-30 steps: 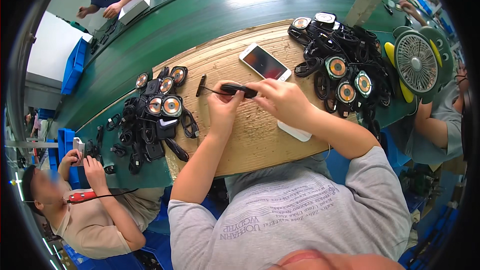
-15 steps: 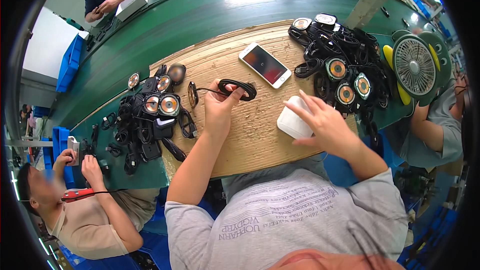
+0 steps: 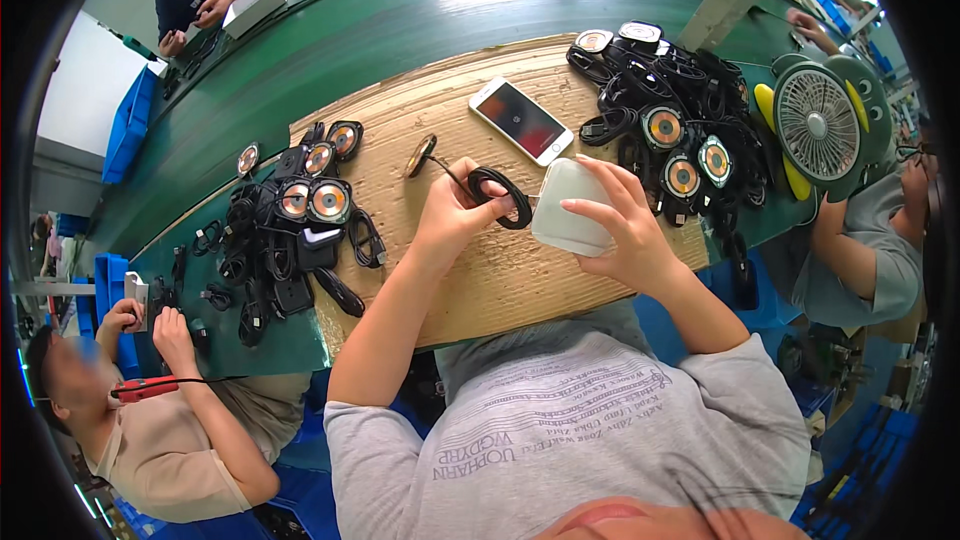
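The left hand (image 3: 449, 212) is pinching a black cable coil (image 3: 517, 198) (likely containing its loops), the half-spread right hand (image 3: 634, 240) gripping a white rounded-square block (image 3: 566, 221) alongside.

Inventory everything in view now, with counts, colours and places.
coiled cable: one, black, in left hand
disc: one, copper, beyond left hand
rounded block: one, white, in right hand
phone: one, white, on cardboard
cardboard: one, tan, on table
table: one, green, under cardboard
disc-cable piles: two, black and copper, either side of phone
fan: one, green and yellow, right
box: one, white, upper left
bins: several, blue, around edges
other people: at least three, mixed clothing, around table
left hand: one, bare, centre
right hand: one, bare, centre-right
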A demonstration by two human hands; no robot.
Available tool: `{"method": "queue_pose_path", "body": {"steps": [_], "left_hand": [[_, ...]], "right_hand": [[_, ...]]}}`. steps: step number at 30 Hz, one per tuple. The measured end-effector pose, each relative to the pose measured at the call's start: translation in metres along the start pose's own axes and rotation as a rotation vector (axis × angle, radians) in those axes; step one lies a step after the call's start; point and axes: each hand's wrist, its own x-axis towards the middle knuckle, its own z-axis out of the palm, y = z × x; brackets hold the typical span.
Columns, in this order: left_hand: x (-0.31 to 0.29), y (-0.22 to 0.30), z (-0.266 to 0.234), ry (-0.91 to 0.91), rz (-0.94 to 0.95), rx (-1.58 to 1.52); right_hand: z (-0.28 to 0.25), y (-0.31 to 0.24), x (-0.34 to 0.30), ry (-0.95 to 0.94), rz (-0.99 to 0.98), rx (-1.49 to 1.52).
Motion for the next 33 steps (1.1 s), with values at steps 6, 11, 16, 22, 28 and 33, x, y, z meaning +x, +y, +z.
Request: {"method": "queue_pose_path", "body": {"steps": [6,11,16,22,28,33], "left_hand": [[-0.004,-0.003,-0.013,-0.103,-0.008,0.248],[-0.001,-0.003,-0.018,-0.101,-0.024,0.072],[0.005,0.008,-0.026,-0.024,-0.114,-0.475],[0.005,0.017,-0.040,0.210,-0.054,-0.616],[0.008,0.016,-0.039,0.184,0.015,-0.498],[0.009,0.013,-0.041,0.209,0.068,-0.508]], "right_hand": [[0.005,-0.008,-0.001,-0.082,-0.071,-0.106],[0.010,-0.015,0.004,-0.034,0.007,0.006],[-0.010,-0.017,0.004,-0.070,0.184,0.210],[-0.019,-0.008,0.021,-0.274,0.122,0.080],[0.027,0.021,0.080,-0.101,0.152,-0.147],[0.046,0.041,0.095,-0.153,0.189,-0.222]]}}
